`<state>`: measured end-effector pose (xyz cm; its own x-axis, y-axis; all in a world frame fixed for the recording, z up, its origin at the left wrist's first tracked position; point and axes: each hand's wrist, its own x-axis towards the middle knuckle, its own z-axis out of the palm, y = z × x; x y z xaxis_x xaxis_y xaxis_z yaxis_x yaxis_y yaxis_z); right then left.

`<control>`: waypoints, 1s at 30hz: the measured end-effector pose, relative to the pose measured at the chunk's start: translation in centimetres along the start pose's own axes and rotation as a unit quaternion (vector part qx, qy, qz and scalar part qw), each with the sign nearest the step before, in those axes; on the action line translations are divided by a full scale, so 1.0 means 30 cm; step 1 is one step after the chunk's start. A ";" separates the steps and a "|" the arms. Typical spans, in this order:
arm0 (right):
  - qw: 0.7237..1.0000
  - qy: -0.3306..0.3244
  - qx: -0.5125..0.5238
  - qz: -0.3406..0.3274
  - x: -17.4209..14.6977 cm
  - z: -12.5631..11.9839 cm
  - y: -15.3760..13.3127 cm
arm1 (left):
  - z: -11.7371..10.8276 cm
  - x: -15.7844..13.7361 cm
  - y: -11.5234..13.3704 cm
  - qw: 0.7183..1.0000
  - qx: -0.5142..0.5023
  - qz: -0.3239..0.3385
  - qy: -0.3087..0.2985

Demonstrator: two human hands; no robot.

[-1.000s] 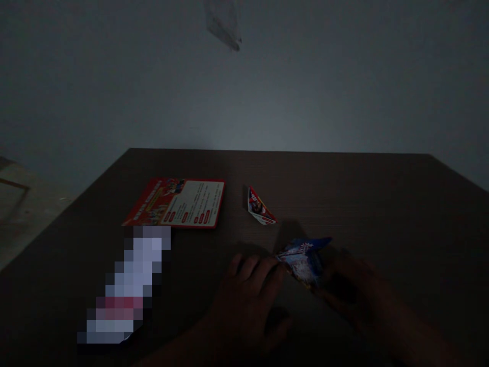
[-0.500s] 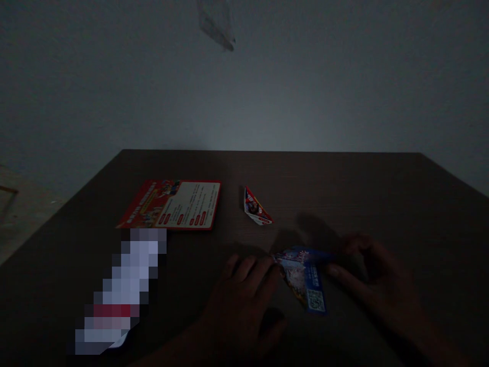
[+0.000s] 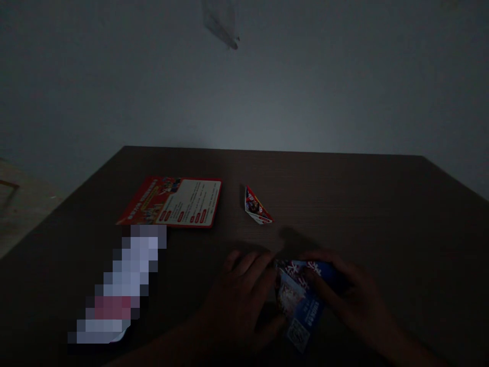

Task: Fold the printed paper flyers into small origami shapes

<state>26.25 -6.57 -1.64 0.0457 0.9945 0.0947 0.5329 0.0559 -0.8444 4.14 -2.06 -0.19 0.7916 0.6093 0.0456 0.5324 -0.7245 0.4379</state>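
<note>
A blue printed paper sheet point(image 3: 292, 298) with large white characters and a QR code lies folded and tilted between my hands. My right hand point(image 3: 353, 298) has its thumb on the printed face and its fingers along the far edge, pinching it. At the sheet's left edge, my left hand point(image 3: 244, 300) holds it with bent fingers; its thumb is by the lower left side. Dim light hides the exact left fingertip contact. Beyond my hands stands a small folded red-and-white paper piece point(image 3: 257, 206), touched by neither hand.
The dark wooden table point(image 3: 344, 193) reaches back to a grey wall point(image 3: 305, 92). A red-and-white printed leaflet point(image 3: 191, 204) lies at the left, with a pixelated bright phone-like object point(image 3: 126, 280) in front of it. A translucent piece point(image 3: 221, 23) hangs on the wall.
My right hand has moved left and closed over the sheet's right part, thumb on top. The sheet has turned, its QR-code corner swinging nearer and leftward. My left hand has stayed at the left edge.
</note>
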 end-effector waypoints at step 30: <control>0.912 -0.145 -0.223 -0.313 0.146 -0.072 0.060 | 0.001 0.048 -0.026 0.992 0.108 0.069 0.018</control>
<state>29.22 -2.32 -1.60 -0.5754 0.7661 0.2862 0.6721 0.6424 -0.3682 4.89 -0.63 -0.49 0.8523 0.5075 0.1261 0.4743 -0.8518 0.2224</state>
